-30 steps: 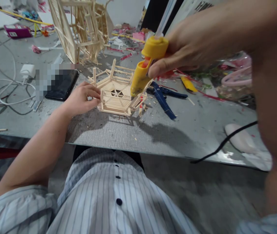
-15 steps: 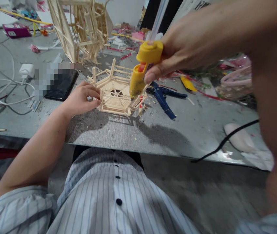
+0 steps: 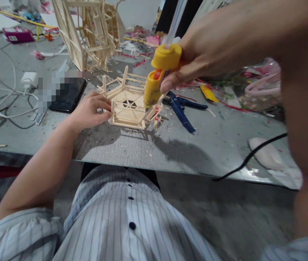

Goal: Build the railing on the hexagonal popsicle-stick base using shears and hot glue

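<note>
- Frame [image 3: 129, 115] of thin, pale wooden sticks, roughly six-sided with short upright posts, rests on the counter [image 3: 132, 152] in front of the person, its slatted floor facing up around a small spoked opening.
- Left hand [image 3: 91, 110] lies at the frame's left side, the thumb and fingers closed on the left corner by a post.
- Right hand [image 3: 197, 59] has its fingers wrapped around a yellow glue gun [image 3: 154, 87], held nose down, with a clear glue stick [image 3: 176, 23] rising from its back. The nozzle is at the right side of the slatted floor; whether it touches the wood cannot be told.
- The frame looks very light, so a nudge from the nozzle would probably slide it unless a hand steadies it.
- Its sticks seem stiff but brittle; the free-standing posts are likely the weakest parts and poor handles. The layered rim, or a corner where several sticks meet, should bear a gentle pinch better; squeezing across the slats could crack joints.
- The gun looks rigid and easy to grip by its plastic body; its nozzle is presumably hot and best kept from fingers.
- Blue-handled pliers [image 3: 182, 112] lie to the right of the frame, a dark phone [image 3: 71, 95] to the left, and a larger stick structure [image 3: 96, 49] stands behind.
</note>
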Available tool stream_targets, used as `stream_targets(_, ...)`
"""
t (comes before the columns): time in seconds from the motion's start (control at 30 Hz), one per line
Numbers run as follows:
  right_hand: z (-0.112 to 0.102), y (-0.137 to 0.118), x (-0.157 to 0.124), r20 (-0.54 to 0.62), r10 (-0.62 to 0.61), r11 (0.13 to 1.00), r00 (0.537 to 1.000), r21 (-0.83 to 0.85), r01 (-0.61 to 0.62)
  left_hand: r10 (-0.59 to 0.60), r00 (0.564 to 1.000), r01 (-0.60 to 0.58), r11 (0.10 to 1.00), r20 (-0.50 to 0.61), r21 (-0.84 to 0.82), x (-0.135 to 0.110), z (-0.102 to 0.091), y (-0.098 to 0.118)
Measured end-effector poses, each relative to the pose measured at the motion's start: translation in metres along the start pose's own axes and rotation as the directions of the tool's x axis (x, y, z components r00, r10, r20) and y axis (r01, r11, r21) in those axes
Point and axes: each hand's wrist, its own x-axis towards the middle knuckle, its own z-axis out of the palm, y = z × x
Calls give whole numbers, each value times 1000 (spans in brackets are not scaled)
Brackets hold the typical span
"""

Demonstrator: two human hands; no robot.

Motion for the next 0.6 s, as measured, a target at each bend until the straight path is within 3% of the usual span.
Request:
stream_targets(0.1, -15, -14, 8, -4, 2, 991, 1000, -135, -3, 11, 1000, -11, 1000, -4, 1, 0, 0, 0)
stream_targets(0.17, -26, -32, 17, 79, -19, 942, 997, -334, 45, 7, 1000, -7, 1000, -2, 0, 0, 0, 1)
stream_targets(0.2, -29, -42, 21, 163, -10, 868, 987, -488, 89, -1, 1000, 1, 1000, -2, 1, 0, 0, 1)
stream_targets(0.27, -32, -62, 27, 313, 175, 579, 934, -799, 160, -17, 1000, 17, 1000, 1, 2, 0, 0, 3)
stream_targets(0.33, -29, -75, 28, 336, 210, 499, 918, -844, 196, -21, 1000, 21, 1000, 6, 3, 0, 0, 4)
stream_targets(0.6, -24, -72, 31, 368, 220, 559, 904, -807, 192, -13, 1000, 13, 1000, -4, 1, -1, 1, 1)
